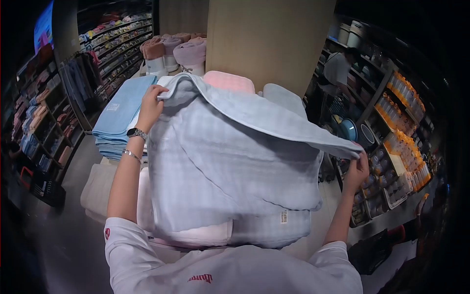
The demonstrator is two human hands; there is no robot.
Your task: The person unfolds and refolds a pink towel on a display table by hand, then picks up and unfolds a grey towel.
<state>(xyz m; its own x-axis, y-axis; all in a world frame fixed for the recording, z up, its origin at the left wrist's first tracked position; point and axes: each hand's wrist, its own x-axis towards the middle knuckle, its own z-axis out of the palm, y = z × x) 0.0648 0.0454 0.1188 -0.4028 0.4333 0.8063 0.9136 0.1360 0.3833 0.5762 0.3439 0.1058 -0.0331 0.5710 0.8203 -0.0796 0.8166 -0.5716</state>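
Observation:
A large pale blue-grey cloth [235, 157] is spread out in front of me, its far edge lifted and folded over towards me. My left hand [153, 98] is closed on its upper left corner. At the right, my right hand [360, 169] grips the other corner, lower and farther out. The cloth's lower part lies over stacked folded textiles, among them a pale pink one [205, 236] and a grey-blue one with a small label [274, 232].
Folded blue towels [120, 112] and a beige stack [95, 191] lie at the left. Rolled towels [191, 53] stand behind, beside a wide pillar [264, 39]. A person [337, 68] is among shelves at the right; a black basket [47, 186] is at the far left.

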